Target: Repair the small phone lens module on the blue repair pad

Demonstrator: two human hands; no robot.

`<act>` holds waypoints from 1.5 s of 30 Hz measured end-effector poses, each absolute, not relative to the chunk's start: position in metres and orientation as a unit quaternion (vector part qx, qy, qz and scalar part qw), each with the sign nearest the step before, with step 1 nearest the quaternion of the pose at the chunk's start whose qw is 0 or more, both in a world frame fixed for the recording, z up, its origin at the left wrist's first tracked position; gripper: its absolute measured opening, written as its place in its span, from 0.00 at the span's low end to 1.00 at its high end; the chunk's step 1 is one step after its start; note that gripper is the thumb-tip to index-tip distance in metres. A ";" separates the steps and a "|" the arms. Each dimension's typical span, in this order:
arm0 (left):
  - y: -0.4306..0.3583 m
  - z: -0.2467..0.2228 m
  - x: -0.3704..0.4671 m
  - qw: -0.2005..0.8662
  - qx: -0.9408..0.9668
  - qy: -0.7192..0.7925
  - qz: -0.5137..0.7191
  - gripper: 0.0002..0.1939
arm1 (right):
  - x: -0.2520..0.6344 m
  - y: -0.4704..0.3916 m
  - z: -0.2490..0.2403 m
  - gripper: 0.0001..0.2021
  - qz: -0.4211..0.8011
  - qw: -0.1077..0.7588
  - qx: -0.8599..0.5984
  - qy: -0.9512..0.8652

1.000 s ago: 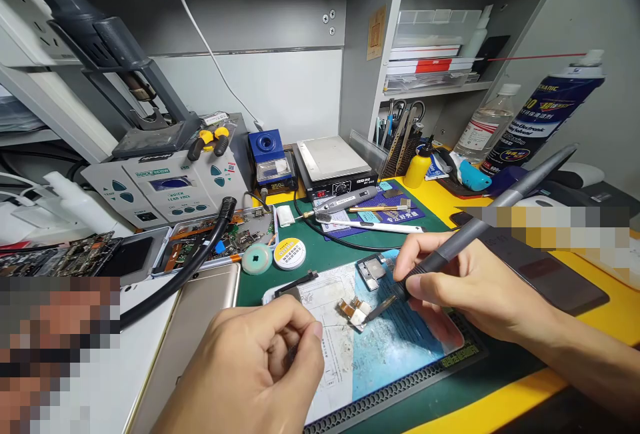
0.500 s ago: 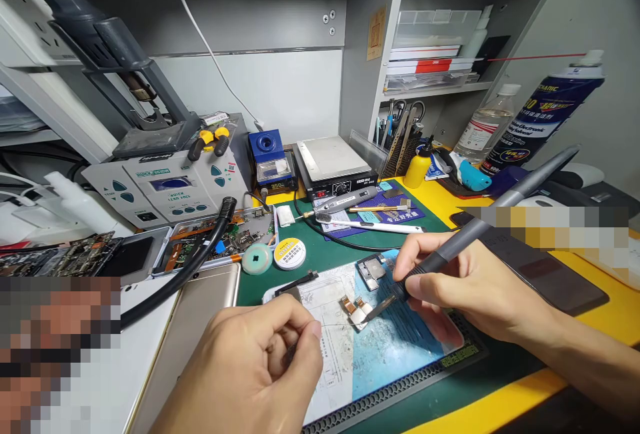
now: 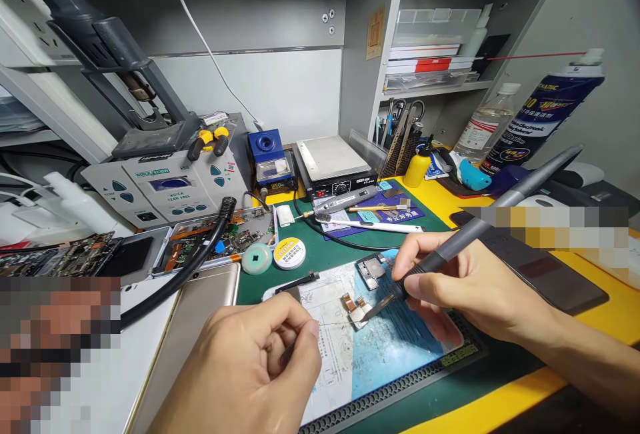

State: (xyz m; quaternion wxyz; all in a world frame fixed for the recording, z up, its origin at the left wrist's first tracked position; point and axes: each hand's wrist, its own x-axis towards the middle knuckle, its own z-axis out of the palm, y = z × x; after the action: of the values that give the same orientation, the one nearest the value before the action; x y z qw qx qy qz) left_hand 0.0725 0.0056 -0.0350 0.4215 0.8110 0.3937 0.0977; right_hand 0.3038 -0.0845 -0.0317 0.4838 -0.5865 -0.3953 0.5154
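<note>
Both closed: right hand (image 3: pixel 463 287) grips a pen-like tool (image 3: pixel 457 242) angled toward eight o'clock, likely for control at the flex-cable part (image 3: pixel 357 315); left hand (image 3: pixel 255 357) pinches apparent wire (image 3: pixel 331 323).

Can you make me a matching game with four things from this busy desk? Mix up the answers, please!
Things:
1. Right hand
2. Small squeeze bottle
3. Spray can
4. Little part with brown ribbons

Clues:
A. Dark blue, with a long thin red straw at its top
B. Gripping a grey pen-shaped tool
C. Lying on the mat, at the tool's tip
D. Yellow, with a black top

Right pairs: 1-B, 2-D, 3-A, 4-C
</note>
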 end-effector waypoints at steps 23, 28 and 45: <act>0.006 -0.036 0.070 0.408 0.821 0.387 0.104 0.16 | 0.302 -0.085 -0.032 0.04 0.512 0.483 -0.588 -0.398; 0.005 -0.037 0.069 0.407 0.821 0.386 0.105 0.17 | 0.302 -0.086 -0.032 0.05 0.501 0.478 -0.599 -0.402; 0.004 -0.036 0.069 0.416 0.817 0.384 0.109 0.17 | 0.301 -0.088 -0.030 0.05 0.487 0.463 -0.608 -0.422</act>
State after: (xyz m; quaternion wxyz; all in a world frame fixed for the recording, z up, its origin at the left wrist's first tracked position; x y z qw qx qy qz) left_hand 0.0691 0.0042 -0.0356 0.4160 0.8171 0.3839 0.1095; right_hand 0.3013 -0.0880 -0.0298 0.4635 -0.6083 -0.4222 0.4867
